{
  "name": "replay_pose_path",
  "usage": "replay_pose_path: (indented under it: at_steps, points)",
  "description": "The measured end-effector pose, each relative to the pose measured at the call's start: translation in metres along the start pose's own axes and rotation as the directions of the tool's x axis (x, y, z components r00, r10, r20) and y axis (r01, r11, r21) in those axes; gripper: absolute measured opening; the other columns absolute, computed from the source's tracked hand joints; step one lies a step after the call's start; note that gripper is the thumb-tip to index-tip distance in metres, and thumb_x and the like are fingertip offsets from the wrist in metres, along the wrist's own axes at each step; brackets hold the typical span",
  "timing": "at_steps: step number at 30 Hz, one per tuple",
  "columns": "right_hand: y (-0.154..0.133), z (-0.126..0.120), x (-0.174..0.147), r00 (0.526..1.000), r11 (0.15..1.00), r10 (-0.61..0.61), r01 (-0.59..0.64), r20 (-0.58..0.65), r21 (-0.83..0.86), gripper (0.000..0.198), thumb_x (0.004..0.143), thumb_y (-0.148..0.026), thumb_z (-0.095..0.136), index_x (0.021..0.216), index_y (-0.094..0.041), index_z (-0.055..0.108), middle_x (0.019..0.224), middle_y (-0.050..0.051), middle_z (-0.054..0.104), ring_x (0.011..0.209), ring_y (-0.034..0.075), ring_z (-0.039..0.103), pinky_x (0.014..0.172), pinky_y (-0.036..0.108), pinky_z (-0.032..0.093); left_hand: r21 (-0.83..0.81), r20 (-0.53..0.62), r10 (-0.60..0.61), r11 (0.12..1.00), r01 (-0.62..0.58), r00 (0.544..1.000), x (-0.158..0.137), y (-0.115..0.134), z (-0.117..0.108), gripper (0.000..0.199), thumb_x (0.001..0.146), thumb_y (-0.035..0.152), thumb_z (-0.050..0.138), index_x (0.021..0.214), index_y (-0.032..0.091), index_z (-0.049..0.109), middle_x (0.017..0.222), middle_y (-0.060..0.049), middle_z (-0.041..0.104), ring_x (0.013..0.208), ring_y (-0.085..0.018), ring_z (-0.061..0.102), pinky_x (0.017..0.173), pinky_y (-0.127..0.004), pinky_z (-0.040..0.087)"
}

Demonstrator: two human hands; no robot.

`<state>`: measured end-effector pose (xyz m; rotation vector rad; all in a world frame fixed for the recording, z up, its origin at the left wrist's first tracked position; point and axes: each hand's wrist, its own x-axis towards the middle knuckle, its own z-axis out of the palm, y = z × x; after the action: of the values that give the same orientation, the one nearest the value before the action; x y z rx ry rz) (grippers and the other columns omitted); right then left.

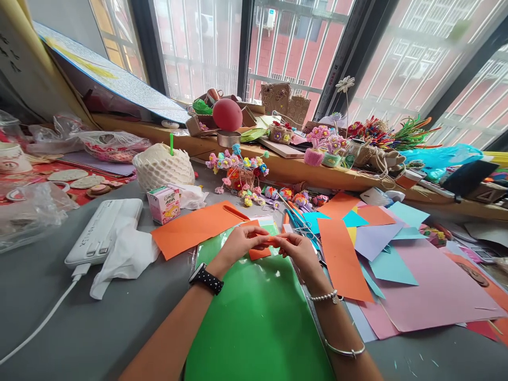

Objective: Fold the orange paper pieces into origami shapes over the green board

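Note:
Between the fingertips of both hands is a small piece of orange paper (273, 241), pinched from either side. My left hand (245, 242), with a dotted watch strap at the wrist, is closed on its left end. My right hand (298, 251), with bracelets on the arm, is closed on its right end. Both hover over a glossy green folder (257, 317). Just below the fingers lies an orange paper scrap (260, 253). A long orange paper sheet (194, 227) rests left of the folder, and blue scissors (297, 221) lie behind my right hand.
Coloured paper sheets (428, 280) spread over the right side. At left are a white power bank (105, 230) with a cable, a crumpled tissue (127, 256), a small pink box (164, 205) and a foam-netted coconut (162, 168). Craft flowers (238, 169) stand behind.

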<state>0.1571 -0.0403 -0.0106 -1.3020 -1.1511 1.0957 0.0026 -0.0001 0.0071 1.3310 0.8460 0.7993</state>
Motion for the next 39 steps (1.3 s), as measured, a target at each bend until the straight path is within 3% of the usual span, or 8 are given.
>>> replay_pose_path:
  at_steps: [10, 22, 39]
  points:
    - [-0.0029, 0.002, -0.0022, 0.999, 1.0, 0.009, -0.009, -0.033, 0.025, 0.025, 0.062, -0.036, 0.063, 0.071, -0.012, 0.064, 0.059, 0.002, 0.061, 0.047, 0.007, 0.048, 0.046, 0.02, 0.037, 0.0, 0.007, 0.033, 0.999, -0.033, 0.999, 0.0017, -0.0047, -0.0017, 0.032, 0.06, 0.031, 0.067, 0.084, 0.01, 0.063, 0.077, -0.007, 0.066, 0.074, -0.02, 0.062, 0.07, -0.03, 0.05]
    - [-0.0016, 0.0039, -0.0022, 0.997, 0.999, -0.035, 0.035, -0.068, -0.006, 0.027, 0.063, -0.038, 0.062, 0.073, -0.014, 0.065, 0.057, 0.002, 0.06, 0.046, 0.008, 0.048, 0.047, 0.021, 0.039, -0.005, -0.037, 0.049, 0.999, -0.05, 0.998, 0.0009, -0.0029, 0.0006, 0.03, 0.062, 0.032, 0.065, 0.082, 0.01, 0.063, 0.069, -0.006, 0.066, 0.065, -0.018, 0.063, 0.066, -0.029, 0.051]
    - [-0.0008, 0.0095, -0.0035, 0.985, 0.995, -0.089, 0.082, -0.145, -0.051, 0.026, 0.063, -0.039, 0.06, 0.071, -0.015, 0.064, 0.051, -0.001, 0.055, 0.043, 0.009, 0.046, 0.044, 0.021, 0.038, 0.234, -0.068, 0.236, 0.948, -0.214, 0.97, -0.0001, -0.0065, 0.0057, 0.02, 0.073, 0.032, 0.051, 0.077, 0.015, 0.059, 0.066, -0.002, 0.061, 0.055, -0.014, 0.06, 0.054, -0.023, 0.048]
